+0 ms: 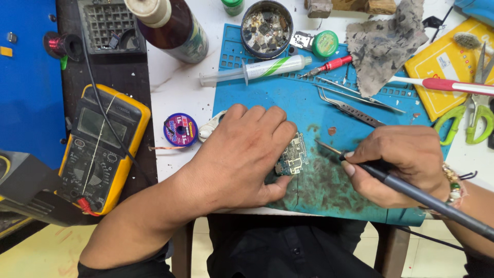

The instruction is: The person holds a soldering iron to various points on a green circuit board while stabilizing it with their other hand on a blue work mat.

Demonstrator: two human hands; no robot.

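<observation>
Hands: left hand point(242, 154) laid flat, fingers together, pressing down on a small circuit board point(292, 157); right hand point(399, 162) closed in a pen grip around a dark soldering iron point(411, 190)
Circuit board: on the blue work mat point(329, 103) near its front edge, partly hidden under the left fingers; right edge exposed
Iron tip: thin metal point point(327, 147) angled toward the board's upper right corner; whether it touches cannot be told
Grip advice: judged best to keep the left palm weighted so the board cannot slide; fingertips held back from the hot tip; right wrist resting on the mat for steadiness
Contact advice: brief touch on one joint only; tip brought in low and slanted as now
Near at hand: tweezers point(355, 109) just above the right hand; syringe point(257, 69) of paste; purple spool point(180, 129) left of the left hand
Counter: white counter point(175, 87) carrying a yellow meter point(100, 149), a tin of parts point(266, 28), a grey rag point(383, 44), green scissors point(476, 113)
Risk: cord of the iron trailing to the right; keep it slack
</observation>
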